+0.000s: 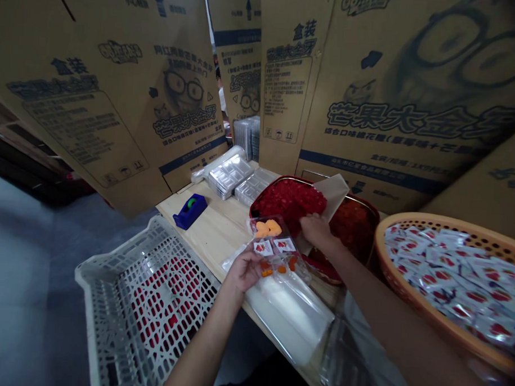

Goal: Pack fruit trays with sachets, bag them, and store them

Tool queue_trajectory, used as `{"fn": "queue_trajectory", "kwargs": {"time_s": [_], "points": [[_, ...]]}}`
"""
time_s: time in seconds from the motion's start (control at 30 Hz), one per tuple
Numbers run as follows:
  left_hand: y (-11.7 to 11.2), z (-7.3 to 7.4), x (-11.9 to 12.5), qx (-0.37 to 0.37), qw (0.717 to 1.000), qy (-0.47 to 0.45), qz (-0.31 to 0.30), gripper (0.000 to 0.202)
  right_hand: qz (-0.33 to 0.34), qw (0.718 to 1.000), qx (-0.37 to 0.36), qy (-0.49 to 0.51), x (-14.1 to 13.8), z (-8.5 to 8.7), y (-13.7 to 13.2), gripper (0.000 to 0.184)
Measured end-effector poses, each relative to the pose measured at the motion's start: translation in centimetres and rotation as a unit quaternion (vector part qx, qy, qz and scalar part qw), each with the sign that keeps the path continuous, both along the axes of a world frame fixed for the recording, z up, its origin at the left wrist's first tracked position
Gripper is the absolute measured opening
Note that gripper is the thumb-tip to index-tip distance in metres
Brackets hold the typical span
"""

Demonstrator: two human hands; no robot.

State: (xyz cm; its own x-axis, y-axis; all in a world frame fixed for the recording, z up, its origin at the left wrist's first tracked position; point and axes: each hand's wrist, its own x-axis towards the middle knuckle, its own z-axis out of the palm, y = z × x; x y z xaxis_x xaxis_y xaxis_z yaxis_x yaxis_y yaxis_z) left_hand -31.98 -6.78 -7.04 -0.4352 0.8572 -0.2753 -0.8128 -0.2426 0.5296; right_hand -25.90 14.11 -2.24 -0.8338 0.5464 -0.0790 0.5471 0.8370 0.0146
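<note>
- While our left hand (pixel 246 267) holds a clear plastic packet (pixel 276 255) over the counter (pixel 214 228), we are at the stage of handling this packet, with orange pieces (pixel 267 228) and red-and-white labels (pixel 273 246) inside it.
- Our left grip is closed on the packet's lower left side.
- The packet's long axis is tilted, running from our left hand up and away towards a red-rimmed tray (pixel 275 180), which its far end nearly reaches.
- Our right hand (pixel 317 229) is at a brown paper sheet (pixel 331 196) over the tray; its fingers curl there, but we cannot tell whether its grip is pinching the sheet.
- A woven basket (pixel 423 223) of sachets (pixel 453 278) sits to our right, a blue tape dispenser (pixel 190 211) stands on the counter, and a white plastic crate (pixel 112 250) lies to our left.
</note>
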Motion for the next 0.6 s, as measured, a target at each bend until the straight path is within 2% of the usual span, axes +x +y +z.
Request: {"fn": "queue_trajectory", "kwargs": {"time_s": [0.17, 0.3, 0.33, 0.4, 0.5, 0.53, 0.6], "points": [[-0.1, 0.2, -0.1, -0.013, 1.000, -0.008, 0.002, 0.050, -0.012, 1.000, -0.020, 0.011, -1.1, -1.3, 0.8, 0.026], [-0.1, 0.0, -0.3, -0.010, 1.000, -0.011, 0.000, 0.050, 0.008, 0.997, -0.038, 0.062, 0.8, 0.0, 0.2, 0.022], [-0.1, -0.1, -0.3, -0.008, 1.000, -0.009, -0.002, 0.051, 0.021, 0.995, -0.057, 0.073, 1.5, 0.5, -0.3, 0.021], [0.0, -0.1, -0.3, -0.002, 1.000, -0.004, -0.009, 0.051, 0.062, 0.982, -0.148, 0.104, 2.9, 1.3, -1.7, 0.018], [0.2, -0.1, -0.1, 0.003, 1.000, -0.002, -0.016, 0.052, 0.133, 0.926, -0.313, 0.163, 4.7, 2.0, -4.5, 0.011], [0.2, 0.0, 0.0, 0.004, 1.000, -0.002, -0.018, 0.051, 0.149, 0.913, -0.337, 0.175, 5.1, 2.0, -5.3, 0.010], [0.3, 0.1, 0.3, 0.004, 1.000, -0.001, -0.021, 0.052, 0.165, 0.914, -0.320, 0.185, 6.0, 2.0, -6.3, 0.011]]}}
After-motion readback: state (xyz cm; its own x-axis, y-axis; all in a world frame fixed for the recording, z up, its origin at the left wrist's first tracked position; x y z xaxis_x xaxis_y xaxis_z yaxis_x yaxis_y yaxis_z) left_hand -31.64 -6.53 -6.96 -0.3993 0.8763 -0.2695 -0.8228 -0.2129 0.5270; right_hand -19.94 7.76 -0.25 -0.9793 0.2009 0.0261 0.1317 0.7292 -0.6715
